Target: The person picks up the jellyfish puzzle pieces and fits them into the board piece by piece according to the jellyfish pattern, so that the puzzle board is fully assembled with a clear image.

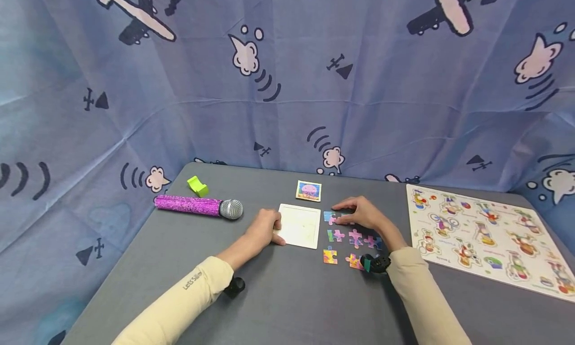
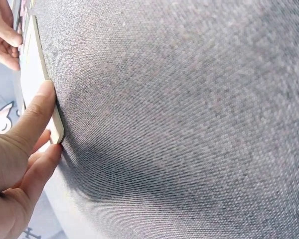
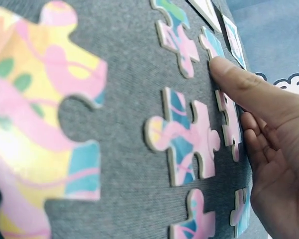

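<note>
Jigsaw pieces (image 1: 355, 238), pink, blue, yellow, left hand (image 1: 262, 229) pinching white tray (image 1: 298, 226), right hand (image 1: 366, 214) spread

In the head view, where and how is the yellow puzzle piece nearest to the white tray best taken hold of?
Probably by its left and right edges, pinched from above: the yellow puzzle piece lies flat on the table, with bare surface showing on both sides for a grip.
</note>
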{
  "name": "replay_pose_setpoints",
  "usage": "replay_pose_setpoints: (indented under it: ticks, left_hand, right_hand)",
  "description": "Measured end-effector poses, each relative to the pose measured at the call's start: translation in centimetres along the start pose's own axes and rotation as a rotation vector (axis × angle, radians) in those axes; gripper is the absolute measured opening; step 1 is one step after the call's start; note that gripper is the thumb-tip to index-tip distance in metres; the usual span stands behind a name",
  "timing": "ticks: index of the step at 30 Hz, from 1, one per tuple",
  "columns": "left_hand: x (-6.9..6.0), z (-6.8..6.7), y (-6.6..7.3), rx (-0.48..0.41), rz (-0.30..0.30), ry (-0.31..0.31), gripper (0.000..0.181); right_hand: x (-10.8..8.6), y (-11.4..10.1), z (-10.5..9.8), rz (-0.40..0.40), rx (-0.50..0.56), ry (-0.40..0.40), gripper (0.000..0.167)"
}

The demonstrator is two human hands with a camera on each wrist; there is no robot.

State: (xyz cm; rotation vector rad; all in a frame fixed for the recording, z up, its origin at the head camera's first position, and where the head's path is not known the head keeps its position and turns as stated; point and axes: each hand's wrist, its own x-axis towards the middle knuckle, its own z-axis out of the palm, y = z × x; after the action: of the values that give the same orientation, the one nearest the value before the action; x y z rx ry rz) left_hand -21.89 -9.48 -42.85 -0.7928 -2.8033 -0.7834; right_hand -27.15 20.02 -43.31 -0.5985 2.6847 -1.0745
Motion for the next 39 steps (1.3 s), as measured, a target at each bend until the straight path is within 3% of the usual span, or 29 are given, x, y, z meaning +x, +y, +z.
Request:
replay_pose_setpoints:
  ticks: [6, 19, 32, 39]
  left_hand:
    - [-0.05, -0.01, -0.06, 0.004, 0.024, 0.014, 0.041]
    - [0.06, 0.26, -0.09, 0.015, -0.007, 0.001, 0.041]
    - [0.07, 0.26, -0.41, 0.015, 0.003, 0.009, 0.042]
    - [0.11, 0.22, -0.37, 0.02, -0.012, -0.01, 0.041]
  right_hand:
    - [0.07, -0.01, 0.3, 0.0, -0.009, 0.006, 0.029]
    - [-0.25, 0.08, 0.38, 0.041, 0.054, 0.011, 0.025]
    - [-0.05, -0.49, -0.05, 0.044, 0.128, -0.005, 0.032]
    - [-0.15, -0.32, -0.01, 0.028, 0.16, 0.05, 0.034]
